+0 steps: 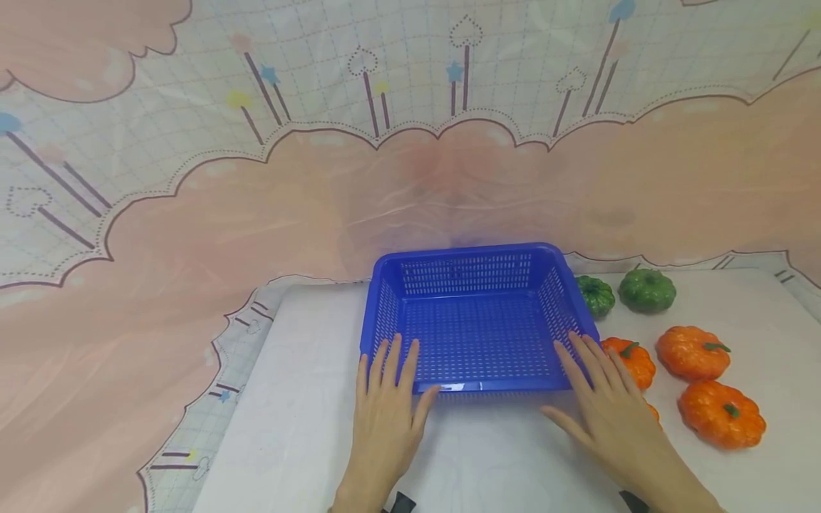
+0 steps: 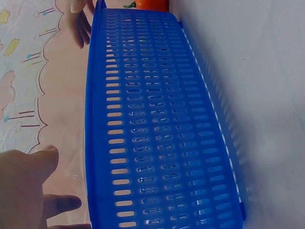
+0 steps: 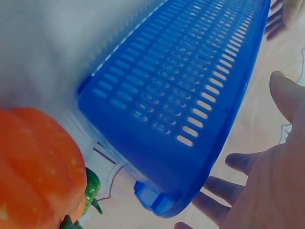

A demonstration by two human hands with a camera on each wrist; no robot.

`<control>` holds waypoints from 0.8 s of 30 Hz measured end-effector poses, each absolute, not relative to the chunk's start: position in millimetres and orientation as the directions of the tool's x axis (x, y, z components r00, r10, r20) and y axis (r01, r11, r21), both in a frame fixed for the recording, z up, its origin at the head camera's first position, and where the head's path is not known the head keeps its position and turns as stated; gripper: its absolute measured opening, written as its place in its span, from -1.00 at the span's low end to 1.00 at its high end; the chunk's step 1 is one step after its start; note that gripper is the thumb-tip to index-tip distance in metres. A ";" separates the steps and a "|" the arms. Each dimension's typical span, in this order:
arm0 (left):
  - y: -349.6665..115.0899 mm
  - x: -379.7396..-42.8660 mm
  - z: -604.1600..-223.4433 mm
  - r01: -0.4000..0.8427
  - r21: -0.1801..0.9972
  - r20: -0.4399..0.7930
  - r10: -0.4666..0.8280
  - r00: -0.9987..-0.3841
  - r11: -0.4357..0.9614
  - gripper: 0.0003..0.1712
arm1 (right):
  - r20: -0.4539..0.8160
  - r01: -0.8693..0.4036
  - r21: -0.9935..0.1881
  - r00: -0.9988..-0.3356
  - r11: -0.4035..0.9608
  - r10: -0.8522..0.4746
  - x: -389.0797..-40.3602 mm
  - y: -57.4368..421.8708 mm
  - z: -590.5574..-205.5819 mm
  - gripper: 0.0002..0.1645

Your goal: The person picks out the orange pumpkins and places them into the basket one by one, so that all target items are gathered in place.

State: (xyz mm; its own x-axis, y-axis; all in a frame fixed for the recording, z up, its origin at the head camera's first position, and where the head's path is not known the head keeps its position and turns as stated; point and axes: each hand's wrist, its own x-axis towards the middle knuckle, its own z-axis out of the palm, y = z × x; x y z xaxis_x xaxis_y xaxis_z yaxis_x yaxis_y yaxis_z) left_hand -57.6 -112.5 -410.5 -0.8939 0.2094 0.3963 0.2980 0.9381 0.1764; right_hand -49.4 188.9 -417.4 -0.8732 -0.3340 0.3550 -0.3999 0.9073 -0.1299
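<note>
A blue plastic basket (image 1: 474, 335) with slotted walls stands on the white table, nothing inside it. My left hand (image 1: 385, 427) is over its near left corner, fingers straight and spread. At the near right corner is my right hand (image 1: 612, 420), its fingers also extended, thumb apart. Whether the fingertips touch the rim cannot be told. In the left wrist view the basket's slotted side (image 2: 157, 119) fills the middle. The right wrist view shows the basket's corner (image 3: 157, 167) beside the right fingers.
Right of the basket lie two green pumpkins (image 1: 648, 291) and several orange pumpkins (image 1: 723, 415), one partly hidden behind my right hand. A patterned pink and white cloth (image 1: 449, 185) hangs behind the table (image 1: 308, 370). Bare tabletop shows at the left.
</note>
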 end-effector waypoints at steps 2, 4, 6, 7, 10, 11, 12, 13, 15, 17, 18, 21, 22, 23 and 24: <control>-113.0 -57.8 -410.6 0.301 0.181 0.409 0.207 -0.889 0.936 -0.29 | 0.355 -0.402 -0.132 -0.873 0.906 -0.335 -48.5 189.8 -417.2 0.09; -113.7 -57.6 -410.7 0.302 0.192 0.416 0.202 -0.887 0.934 -0.30 | 0.360 -0.406 -0.136 -0.870 0.904 -0.336 -47.9 190.8 -417.2 0.10; -114.5 -57.4 -411.1 0.303 0.200 0.424 0.196 -0.884 0.932 -0.30 | 0.365 -0.408 -0.141 -0.868 0.902 -0.336 -47.4 192.0 -417.3 0.10; -115.0 -57.4 -411.5 0.303 0.204 0.427 0.194 -0.883 0.931 -0.30 | 0.363 -0.407 -0.145 -0.870 0.902 -0.334 -47.2 192.6 -417.2 0.10; -116.8 -57.1 -412.4 0.305 0.217 0.438 0.187 -0.879 0.927 -0.31 | 0.344 -0.397 -0.167 -0.881 0.902 -0.324 -46.1 194.7 -417.5 0.10; -117.6 -56.9 -412.6 0.306 0.220 0.442 0.185 -0.878 0.926 -0.31 | 0.342 -0.397 -0.171 -0.882 0.902 -0.323 -45.6 195.4 -417.7 0.11; -118.3 -56.8 -412.6 0.307 0.225 0.446 0.183 -0.876 0.925 -0.32 | 0.344 -0.400 -0.174 -0.881 0.900 -0.325 -45.2 196.1 -418.1 0.11; -119.1 -56.8 -412.9 0.310 0.230 0.452 0.181 -0.873 0.923 -0.32 | 0.345 -0.403 -0.176 -0.880 0.898 -0.327 -44.7 196.8 -418.5 0.12; -120.6 -56.9 -413.4 0.315 0.236 0.468 0.177 -0.866 0.919 -0.33 | 0.361 -0.416 -0.187 -0.872 0.890 -0.332 -43.7 198.3 -419.5 0.12; -121.4 -57.4 -413.8 0.322 0.243 0.484 0.173 -0.858 0.915 -0.35 | 0.367 -0.421 -0.197 -0.869 0.885 -0.332 -42.2 200.3 -420.2 0.13; -121.9 -57.7 -414.2 0.327 0.244 0.494 0.173 -0.852 0.913 -0.35 | 0.363 -0.420 -0.206 -0.872 0.884 -0.329 -41.5 201.3 -420.1 0.13; -123.3 -58.7 -415.5 0.334 0.248 0.516 0.168 -0.840 0.909 -0.36 | 0.325 -0.395 -0.228 -0.893 0.890 -0.312 -39.5 204.0 -418.6 0.15; -123.8 -59.0 -415.9 0.334 0.250 0.520 0.166 -0.838 0.909 -0.36 | 0.311 -0.385 -0.232 -0.900 0.893 -0.307 -39.0 204.8 -417.7 0.15; -124.4 -59.3 -416.3 0.334 0.251 0.522 0.164 -0.837 0.909 -0.36 | 0.300 -0.377 -0.231 -0.904 0.897 -0.303 -38.8 205.4 -416.9 0.15; -125.0 -59.7 -416.6 0.335 0.253 0.525 0.163 -0.836 0.908 -0.36 | 0.292 -0.372 -0.229 -0.908 0.900 -0.301 -38.6 206.1 -416.3 0.15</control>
